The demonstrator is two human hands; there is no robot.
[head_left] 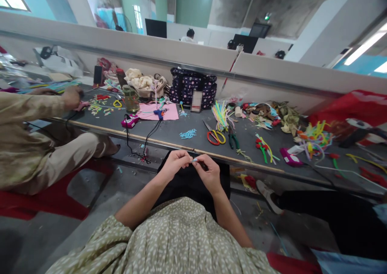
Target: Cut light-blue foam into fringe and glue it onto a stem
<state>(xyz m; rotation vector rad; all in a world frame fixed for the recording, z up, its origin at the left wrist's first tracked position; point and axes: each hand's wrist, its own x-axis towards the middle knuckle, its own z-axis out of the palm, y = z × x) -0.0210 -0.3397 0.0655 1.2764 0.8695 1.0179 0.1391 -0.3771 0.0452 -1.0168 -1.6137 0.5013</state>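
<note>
Over the lap, the left hand (175,163) and right hand (208,173) met, fingers pinched together on a small pale-blue piece (194,160), apparently twisting it. Beyond, scissors (215,136) and pliers (233,138) lay on the counter (169,131); a co-worker's hand (71,96) rested farther left.

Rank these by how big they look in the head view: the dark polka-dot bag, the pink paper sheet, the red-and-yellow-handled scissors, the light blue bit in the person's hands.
1. Dark polka-dot bag
2. Pink paper sheet
3. Red-and-yellow-handled scissors
4. Light blue bit, smallest though nearest the camera
</note>
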